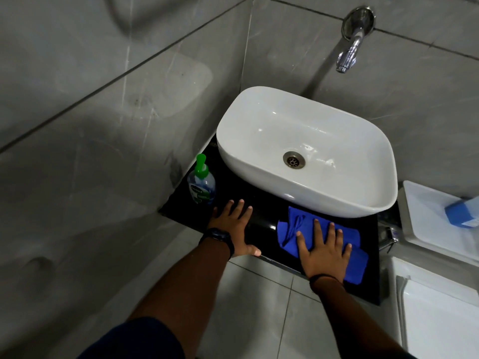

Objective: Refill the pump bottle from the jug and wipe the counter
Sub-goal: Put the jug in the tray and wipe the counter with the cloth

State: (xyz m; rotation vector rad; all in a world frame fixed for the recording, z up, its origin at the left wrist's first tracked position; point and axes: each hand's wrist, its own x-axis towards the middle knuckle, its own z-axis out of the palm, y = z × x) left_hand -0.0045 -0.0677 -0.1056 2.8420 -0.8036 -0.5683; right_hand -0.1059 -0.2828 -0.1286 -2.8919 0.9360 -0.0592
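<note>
Right hand presses flat, fingers spread, on the blue cloth; left hand lies flat on the black surface beside the pump bottle.

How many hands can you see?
2. The left hand lies flat on the black counter, beside the pump bottle. The right hand presses flat on the blue cloth, in front of the sink. No others show.
</note>
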